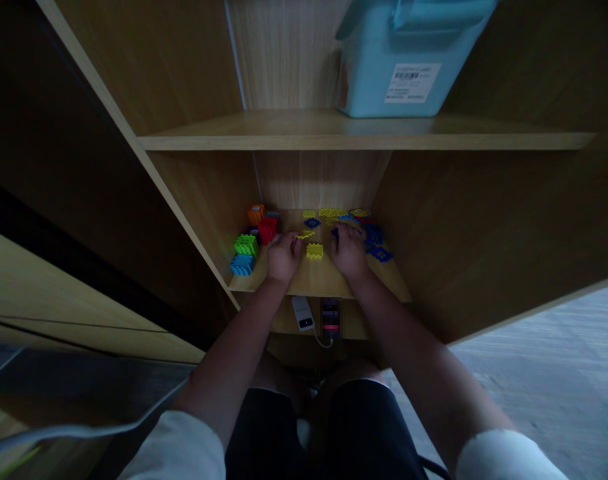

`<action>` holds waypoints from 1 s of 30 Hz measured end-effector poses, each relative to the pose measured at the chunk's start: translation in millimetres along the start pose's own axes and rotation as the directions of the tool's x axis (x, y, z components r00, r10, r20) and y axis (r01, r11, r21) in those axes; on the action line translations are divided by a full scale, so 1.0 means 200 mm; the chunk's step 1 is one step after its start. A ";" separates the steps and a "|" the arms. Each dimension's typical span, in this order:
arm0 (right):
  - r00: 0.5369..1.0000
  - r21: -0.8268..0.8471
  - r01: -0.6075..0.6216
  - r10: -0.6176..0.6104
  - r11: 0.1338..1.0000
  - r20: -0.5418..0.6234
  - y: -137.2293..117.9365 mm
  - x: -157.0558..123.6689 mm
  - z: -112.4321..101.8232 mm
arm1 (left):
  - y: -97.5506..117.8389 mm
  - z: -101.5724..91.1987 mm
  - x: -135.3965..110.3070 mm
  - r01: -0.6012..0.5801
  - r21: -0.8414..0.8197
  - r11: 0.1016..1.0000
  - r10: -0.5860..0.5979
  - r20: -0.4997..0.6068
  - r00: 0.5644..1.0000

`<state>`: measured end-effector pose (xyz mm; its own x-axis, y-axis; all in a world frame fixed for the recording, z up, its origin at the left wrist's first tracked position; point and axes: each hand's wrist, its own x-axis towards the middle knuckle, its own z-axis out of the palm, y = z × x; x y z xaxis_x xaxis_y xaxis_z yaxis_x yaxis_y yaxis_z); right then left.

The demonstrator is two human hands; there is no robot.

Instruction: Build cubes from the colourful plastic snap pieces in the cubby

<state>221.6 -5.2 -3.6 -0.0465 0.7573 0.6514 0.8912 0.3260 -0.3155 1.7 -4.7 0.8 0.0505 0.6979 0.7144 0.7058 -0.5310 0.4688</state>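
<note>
My left hand (283, 257) is closed, pinching a thin yellow interlocking tile (305, 235) at its fingertips. Just right of it, a small yellow stack of tiles (315, 251) lies on the shelf board. My right hand (349, 251) has its fingers curled down, with a dark blue interlocking tile (335, 233) at the fingertips, partly hidden by them. Beyond the hands lie another blue tile (312, 223) and several loose yellow tiles (333, 213). More dark blue tiles (374, 235) are piled to the right of my right hand.
Along the left wall stand stacks of orange (257, 213), red (268, 231), green (247, 245) and light blue tiles (243, 265). A blue bin (394, 73) sits on the upper shelf (294, 141). Below are a white power bank (303, 313) and a cabled phone (331, 318).
</note>
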 end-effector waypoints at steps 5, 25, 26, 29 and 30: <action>0.937 0.066 0.345 -0.348 0.936 0.028 -0.06 -0.02 -0.04 | 0.02 -0.01 0.00 -0.061 0.031 0.998 0.059 0.045 0.997; 0.953 0.150 0.282 -0.295 0.948 0.067 -0.06 -0.01 -0.04 | 0.03 0.00 -0.01 -0.078 -0.091 0.993 0.085 0.083 0.993; 0.957 0.152 0.267 -0.281 0.951 0.075 -0.06 -0.01 -0.04 | 0.03 0.00 -0.01 -0.076 -0.089 0.993 0.083 0.084 0.993; 0.965 0.169 0.228 -0.246 0.959 0.089 -0.07 -0.01 -0.04 | 0.03 0.00 -0.01 -0.085 -0.083 0.993 0.092 0.085 0.992; 0.965 0.177 0.226 -0.245 0.958 0.092 -0.07 -0.01 -0.04 | 0.03 0.00 -0.01 -0.097 -0.081 0.992 0.105 0.091 0.990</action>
<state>212.9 -16.0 4.5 -0.3051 0.7032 0.6422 0.7634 0.5838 -0.2765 6.0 -9.8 3.3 0.1883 0.6794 0.7092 0.6378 -0.6337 0.4377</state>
